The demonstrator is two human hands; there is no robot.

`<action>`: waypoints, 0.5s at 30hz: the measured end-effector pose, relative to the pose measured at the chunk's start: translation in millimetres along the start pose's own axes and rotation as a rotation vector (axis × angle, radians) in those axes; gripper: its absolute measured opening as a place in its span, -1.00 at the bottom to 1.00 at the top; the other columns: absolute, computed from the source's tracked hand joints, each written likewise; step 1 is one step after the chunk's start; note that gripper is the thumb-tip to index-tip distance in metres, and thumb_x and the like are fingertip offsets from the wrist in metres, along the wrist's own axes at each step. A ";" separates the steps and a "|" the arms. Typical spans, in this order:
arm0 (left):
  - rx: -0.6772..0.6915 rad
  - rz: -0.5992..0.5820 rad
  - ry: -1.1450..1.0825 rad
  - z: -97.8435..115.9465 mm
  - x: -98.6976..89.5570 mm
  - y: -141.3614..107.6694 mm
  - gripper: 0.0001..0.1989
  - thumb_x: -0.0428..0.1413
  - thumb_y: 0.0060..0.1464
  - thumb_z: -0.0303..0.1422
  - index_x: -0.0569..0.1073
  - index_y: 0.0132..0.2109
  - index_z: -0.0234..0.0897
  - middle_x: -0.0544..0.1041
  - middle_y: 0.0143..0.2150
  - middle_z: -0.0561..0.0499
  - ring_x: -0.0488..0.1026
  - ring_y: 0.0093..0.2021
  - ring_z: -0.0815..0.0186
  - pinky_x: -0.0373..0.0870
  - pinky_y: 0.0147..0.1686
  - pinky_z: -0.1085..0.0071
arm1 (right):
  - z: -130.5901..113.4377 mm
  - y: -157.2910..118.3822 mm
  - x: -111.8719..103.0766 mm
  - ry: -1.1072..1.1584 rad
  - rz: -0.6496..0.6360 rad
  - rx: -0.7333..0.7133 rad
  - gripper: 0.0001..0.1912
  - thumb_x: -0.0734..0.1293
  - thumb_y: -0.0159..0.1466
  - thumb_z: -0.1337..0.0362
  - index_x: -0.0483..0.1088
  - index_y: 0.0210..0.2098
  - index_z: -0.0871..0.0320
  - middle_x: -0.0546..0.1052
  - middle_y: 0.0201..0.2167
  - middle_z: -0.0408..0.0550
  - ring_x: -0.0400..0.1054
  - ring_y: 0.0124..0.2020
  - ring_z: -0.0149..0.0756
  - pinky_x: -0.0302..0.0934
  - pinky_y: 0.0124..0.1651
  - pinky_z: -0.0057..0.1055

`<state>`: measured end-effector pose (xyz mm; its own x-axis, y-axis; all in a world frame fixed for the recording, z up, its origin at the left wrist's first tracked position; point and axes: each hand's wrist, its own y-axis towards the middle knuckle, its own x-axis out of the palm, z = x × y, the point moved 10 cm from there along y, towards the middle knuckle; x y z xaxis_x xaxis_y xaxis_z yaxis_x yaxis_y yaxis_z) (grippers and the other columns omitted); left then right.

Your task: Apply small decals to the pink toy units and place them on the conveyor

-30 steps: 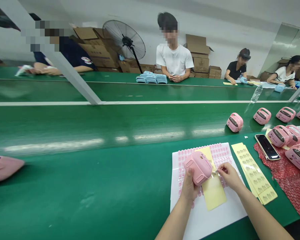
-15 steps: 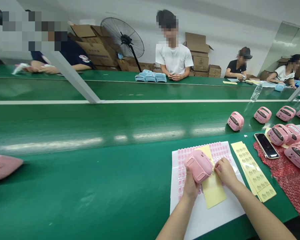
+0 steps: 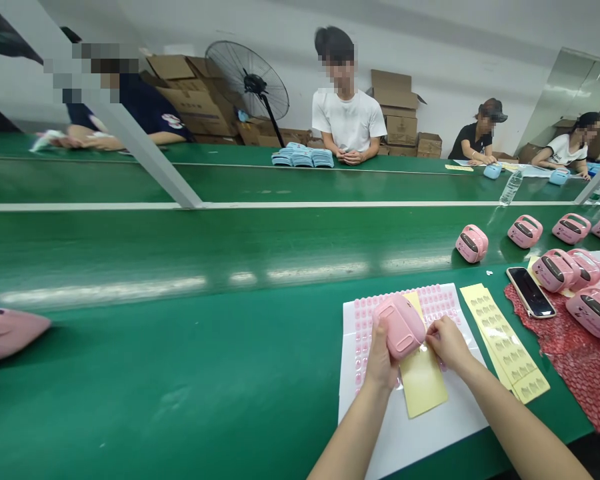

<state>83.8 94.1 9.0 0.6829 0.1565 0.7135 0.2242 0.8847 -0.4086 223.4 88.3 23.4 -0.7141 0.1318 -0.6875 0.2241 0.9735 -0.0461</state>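
My left hand is wrapped round a pink plastic case, which is held tilted above the papers. At the case's right edge, my right hand has its fingers pinched together; anything between the fingertips is too small to make out. Beneath both hands lies a white sheet with rows of pink stickers. A yellow strip rests on that sheet, partly hidden by the case.
Yellow sticker strips, a phone and red bubble wrap lie to the right. Several pink cases stand beyond. A pink object is at far left. People sit across the green table.
The pink case has turned slightly in my left hand. My right hand stays near its edge, shifted slightly left. Across the table, a person's blue item now rests on the surface.
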 end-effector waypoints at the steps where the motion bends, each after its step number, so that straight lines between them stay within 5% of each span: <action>1: -0.003 0.007 -0.002 1.0 0.1 0.7 -0.30 0.25 -0.35 0.00 0.33 -0.09 -0.32 0.46 -0.20 -0.16 0.41 -0.15 0.03 0.41 -0.24 0.24 | -0.1 0.0 1.2 -0.009 0.008 -0.006 -0.88 0.24 0.00 0.45 0.32 -0.60 0.15 0.33 -0.46 -0.08 0.30 -0.36 -0.26 0.15 -0.32 -0.38; 10: 0.013 0.007 0.012 4.9 8.4 -0.3 -0.29 0.29 -0.45 -0.01 0.33 -0.14 -0.31 0.46 -0.24 -0.14 0.41 -0.16 0.03 0.41 -0.26 0.25 | -7.0 -8.8 1.8 -0.155 0.088 -0.096 -0.86 0.26 0.03 0.47 0.36 -0.54 0.12 0.38 -0.42 0.00 0.25 -0.28 -0.14 0.15 -0.23 -0.28; 15: 0.057 -0.027 0.049 7.9 9.8 0.8 -0.31 0.25 -0.36 0.02 0.32 -0.13 -0.33 0.43 -0.18 -0.16 0.40 -0.16 0.07 0.38 -0.24 0.28 | -17.2 -19.5 4.2 -0.098 -0.015 -0.156 -0.86 0.25 0.03 0.49 0.36 -0.53 0.13 0.38 -0.41 -0.01 0.25 -0.27 -0.17 0.15 -0.23 -0.31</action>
<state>85.2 99.8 20.2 0.7110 0.1121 0.6943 0.2039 0.9120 -0.3560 204.6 73.2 33.9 -0.6469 0.1061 -0.7551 0.1030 0.9934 0.0514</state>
